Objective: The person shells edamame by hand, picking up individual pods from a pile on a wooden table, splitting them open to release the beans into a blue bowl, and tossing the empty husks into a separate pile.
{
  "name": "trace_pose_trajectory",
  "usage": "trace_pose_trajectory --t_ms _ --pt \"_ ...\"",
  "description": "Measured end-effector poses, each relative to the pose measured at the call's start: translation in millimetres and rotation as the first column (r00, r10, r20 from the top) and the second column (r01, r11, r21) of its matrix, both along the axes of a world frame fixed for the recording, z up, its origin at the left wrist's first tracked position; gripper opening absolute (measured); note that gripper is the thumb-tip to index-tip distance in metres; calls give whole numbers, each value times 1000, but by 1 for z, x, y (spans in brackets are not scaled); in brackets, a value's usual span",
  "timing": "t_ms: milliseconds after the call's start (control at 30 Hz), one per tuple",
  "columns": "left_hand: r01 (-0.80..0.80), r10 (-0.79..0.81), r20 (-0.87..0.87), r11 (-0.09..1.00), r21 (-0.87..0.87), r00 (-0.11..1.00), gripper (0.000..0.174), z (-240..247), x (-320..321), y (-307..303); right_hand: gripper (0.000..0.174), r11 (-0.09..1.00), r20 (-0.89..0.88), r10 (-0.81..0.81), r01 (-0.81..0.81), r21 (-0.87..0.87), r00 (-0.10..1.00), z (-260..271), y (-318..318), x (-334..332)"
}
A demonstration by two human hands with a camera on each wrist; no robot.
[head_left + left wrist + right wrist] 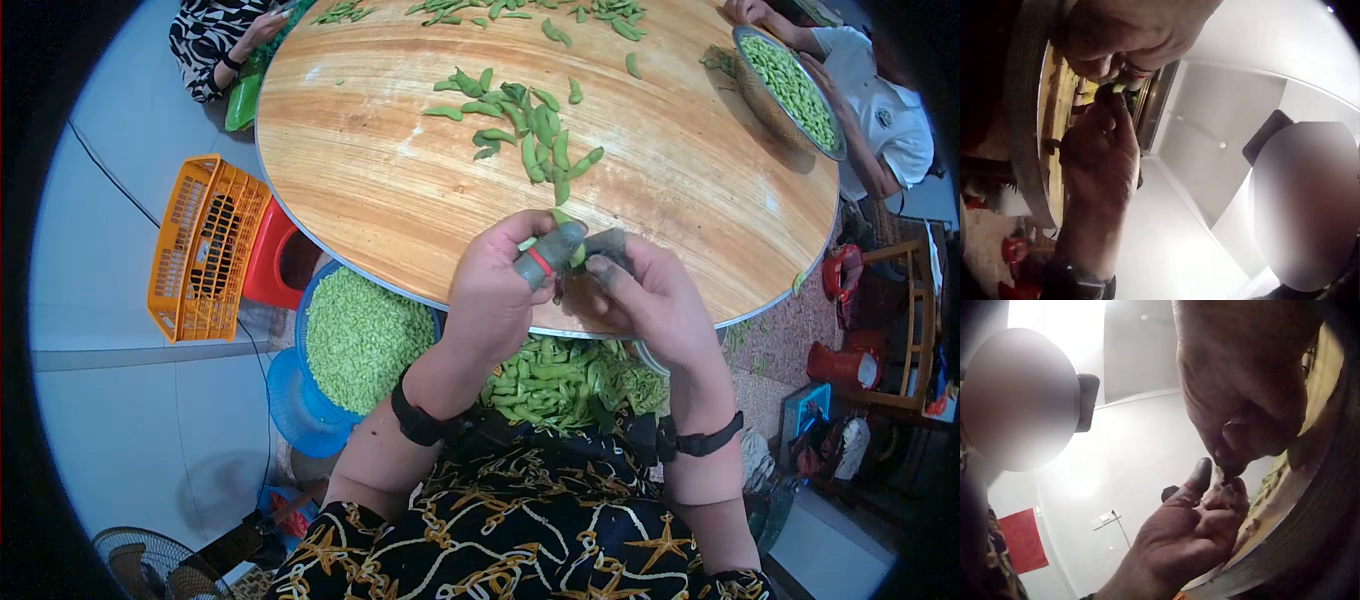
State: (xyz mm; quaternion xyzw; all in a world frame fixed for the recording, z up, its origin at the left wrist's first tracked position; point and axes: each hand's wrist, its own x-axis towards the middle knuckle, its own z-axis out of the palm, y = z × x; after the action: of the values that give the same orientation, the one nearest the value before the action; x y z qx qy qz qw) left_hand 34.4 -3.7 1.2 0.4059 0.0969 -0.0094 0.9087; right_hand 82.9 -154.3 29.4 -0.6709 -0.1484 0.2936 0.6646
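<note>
Over the near edge of the round table, my left hand grips a green soybean pod between thumb and curled fingers. Its thumb wears a grey-green cover with a red band. My right hand meets it from the other side, thumb and forefinger pinching at the pod's end; dark covers sit on those fingertips. Most of the pod is hidden by the fingers. In the left wrist view a bit of green pod shows where the hands meet. Loose pods lie on the table beyond my hands.
A blue basin of shelled beans stands below left, beside an orange crate and a red stool. More pods are heaped at my lap. Two other people sit across the table, one near a bowl of beans.
</note>
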Motion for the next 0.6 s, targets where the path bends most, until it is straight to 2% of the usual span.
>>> trace_pose_trajectory --t_ms 33,100,167,233,333,367,433,467,533,567,600 --pt "-72 72 7 997 21 997 22 1 -1 -2 19 993 -143 95 -84 85 985 2 -1 -3" --pt "-81 80 14 996 43 997 22 -2 -3 0 21 986 -128 113 -96 135 985 -4 -3 -7" --pt "-93 92 18 993 68 996 21 -3 -5 0 23 974 -189 160 -124 192 969 -3 -5 -8" --pt "-116 111 34 967 228 993 18 -2 -7 -3 22 971 -188 159 -120 204 969 -5 -5 -8" --pt "-160 145 72 936 313 987 13 -3 -9 -10 20 977 -175 122 -87 196 977 -5 -2 -11" --pt "-159 144 72 936 314 987 13 -3 -9 -8 19 983 -167 90 -60 175 982 -5 -2 -12" --pt "68 -74 85 995 80 994 10 -4 -11 0 18 979 -214 102 -60 197 972 -5 -3 -13" --pt "68 -74 84 995 80 994 10 -5 -11 3 17 974 -257 117 -61 217 959 -5 -4 -13" --pt "196 -190 125 980 -39 974 9 -6 -10 7 16 969 -319 129 -51 241 939 -5 -5 -14" --pt "195 -189 124 980 -39 974 9 -3 -11 5 16 964 -377 141 -40 263 915 -6 -5 -14" --pt "144 -147 72 988 53 986 10 1 -11 0 16 964 -379 142 -41 263 915 -6 -3 -16"
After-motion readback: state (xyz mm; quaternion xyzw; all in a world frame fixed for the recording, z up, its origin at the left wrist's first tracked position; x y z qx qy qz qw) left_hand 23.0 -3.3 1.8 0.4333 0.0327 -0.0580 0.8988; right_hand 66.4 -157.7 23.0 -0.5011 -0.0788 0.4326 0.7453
